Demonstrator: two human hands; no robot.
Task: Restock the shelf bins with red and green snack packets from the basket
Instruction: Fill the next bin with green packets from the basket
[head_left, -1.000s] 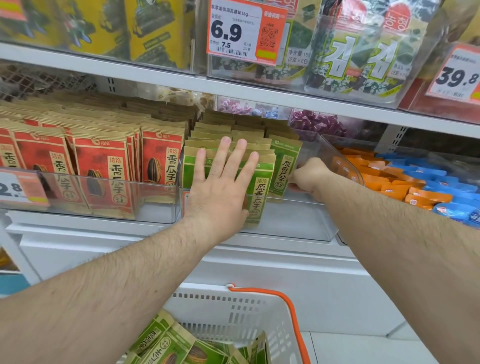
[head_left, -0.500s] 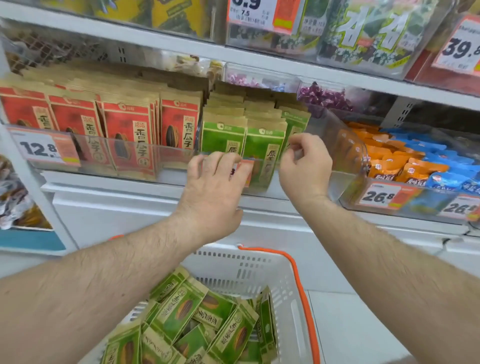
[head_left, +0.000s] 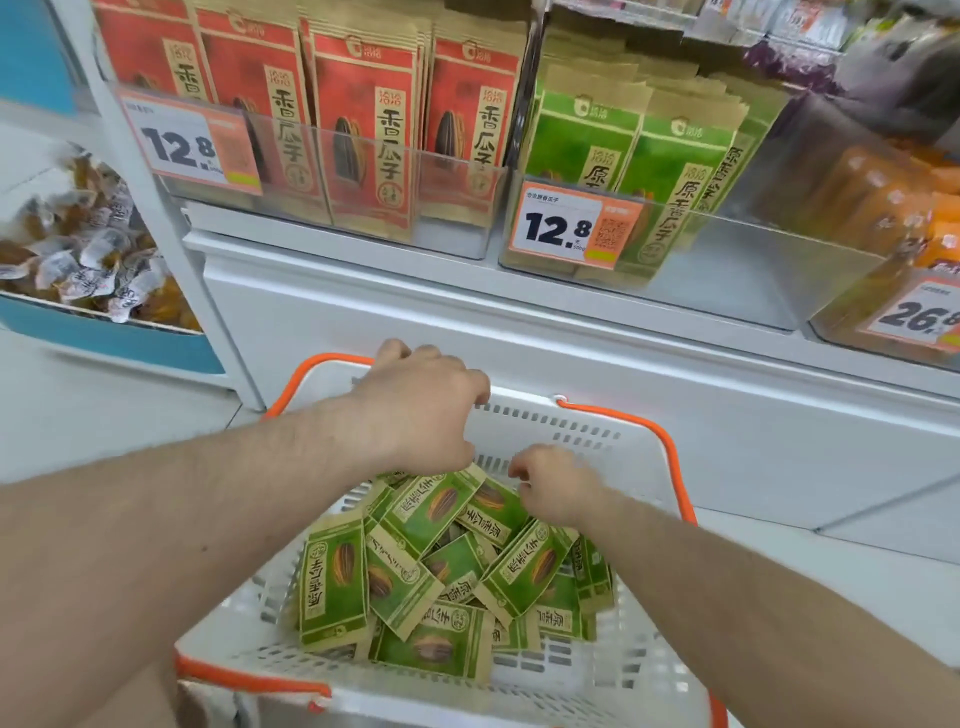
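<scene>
Head view looks down on both hands over the white basket (head_left: 639, 467); the left hand (head_left: 421, 410) hangs knuckles-up above the far end, fingers curled downward, and whether they grip anything I cannot tell; the right hand (head_left: 558, 491) sits lower with fingers bent, at the top of the heap of green packets (head_left: 431, 566), its grip hidden too. Green packets lie jumbled across the basket floor, with bare white mesh toward the near rim. Orange handles (head_left: 670, 467) arch along both sides. Above, red packets (head_left: 363, 130) fill the left clear bin; the green bin (head_left: 753, 270) has standing packets at left and open room at right.
</scene>
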